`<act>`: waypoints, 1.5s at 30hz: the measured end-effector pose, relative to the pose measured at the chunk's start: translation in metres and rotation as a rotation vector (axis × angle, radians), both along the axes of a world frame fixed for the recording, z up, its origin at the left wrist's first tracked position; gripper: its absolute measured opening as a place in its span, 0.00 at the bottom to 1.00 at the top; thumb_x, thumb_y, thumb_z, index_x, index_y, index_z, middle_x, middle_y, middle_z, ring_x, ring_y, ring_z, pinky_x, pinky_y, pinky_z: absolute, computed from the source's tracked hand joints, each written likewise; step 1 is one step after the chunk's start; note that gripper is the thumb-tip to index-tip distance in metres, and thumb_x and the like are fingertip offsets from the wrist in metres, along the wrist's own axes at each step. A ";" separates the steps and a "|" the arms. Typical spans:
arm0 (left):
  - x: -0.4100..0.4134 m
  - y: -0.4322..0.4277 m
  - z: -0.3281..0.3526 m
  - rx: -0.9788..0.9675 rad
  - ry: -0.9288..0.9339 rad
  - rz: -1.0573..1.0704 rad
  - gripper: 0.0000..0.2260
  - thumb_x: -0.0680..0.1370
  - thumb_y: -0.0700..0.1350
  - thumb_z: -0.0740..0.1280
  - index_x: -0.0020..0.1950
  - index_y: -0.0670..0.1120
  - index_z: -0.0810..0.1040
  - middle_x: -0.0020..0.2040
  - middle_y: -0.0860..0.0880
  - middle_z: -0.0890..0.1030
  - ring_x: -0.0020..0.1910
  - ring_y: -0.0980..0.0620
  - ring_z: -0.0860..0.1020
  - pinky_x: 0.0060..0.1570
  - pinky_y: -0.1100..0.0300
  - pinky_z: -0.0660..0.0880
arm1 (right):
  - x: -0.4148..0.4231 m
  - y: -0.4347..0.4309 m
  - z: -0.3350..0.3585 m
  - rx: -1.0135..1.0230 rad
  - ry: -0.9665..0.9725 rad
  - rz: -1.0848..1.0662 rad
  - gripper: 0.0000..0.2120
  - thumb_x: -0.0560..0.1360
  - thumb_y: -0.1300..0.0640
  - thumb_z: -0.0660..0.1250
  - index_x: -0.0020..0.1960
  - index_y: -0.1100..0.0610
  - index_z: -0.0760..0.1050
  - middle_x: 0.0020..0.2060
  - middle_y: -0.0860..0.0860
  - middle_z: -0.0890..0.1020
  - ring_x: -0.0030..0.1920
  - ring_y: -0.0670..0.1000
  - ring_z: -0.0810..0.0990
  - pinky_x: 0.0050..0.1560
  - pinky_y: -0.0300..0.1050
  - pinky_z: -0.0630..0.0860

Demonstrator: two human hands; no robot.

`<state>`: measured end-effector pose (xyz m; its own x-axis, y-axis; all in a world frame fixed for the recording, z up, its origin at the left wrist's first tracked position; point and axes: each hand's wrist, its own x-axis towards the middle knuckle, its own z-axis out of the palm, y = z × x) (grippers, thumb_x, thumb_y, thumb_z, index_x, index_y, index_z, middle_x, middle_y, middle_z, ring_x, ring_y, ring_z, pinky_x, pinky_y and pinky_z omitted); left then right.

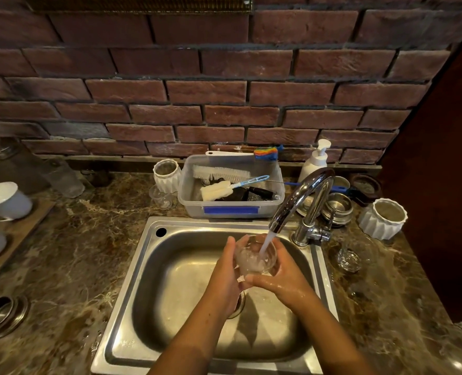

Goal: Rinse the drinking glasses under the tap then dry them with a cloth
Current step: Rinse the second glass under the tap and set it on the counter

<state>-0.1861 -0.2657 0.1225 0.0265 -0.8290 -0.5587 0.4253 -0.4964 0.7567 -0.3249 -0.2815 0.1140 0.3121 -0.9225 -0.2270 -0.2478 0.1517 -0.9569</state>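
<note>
Your left hand (225, 277) and right hand (281, 277) clasp the small clear drinking glass (254, 257) under the chrome tap (300, 197); wet, it may slip into the steel sink (154, 266).

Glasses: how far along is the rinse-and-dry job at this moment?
Done: nothing is clearly finished; no drying cloth is in view. In hand: both hands, left hand and right hand, hold one glass under the running tap. Left: drying it, plus the glass right of the sink.
</note>
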 end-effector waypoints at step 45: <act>0.001 0.001 0.000 -0.077 -0.137 -0.007 0.12 0.82 0.56 0.63 0.61 0.60 0.83 0.66 0.51 0.80 0.66 0.48 0.77 0.69 0.41 0.72 | -0.006 -0.001 -0.014 0.068 -0.061 0.020 0.39 0.63 0.55 0.83 0.68 0.42 0.68 0.60 0.43 0.80 0.60 0.45 0.80 0.58 0.43 0.80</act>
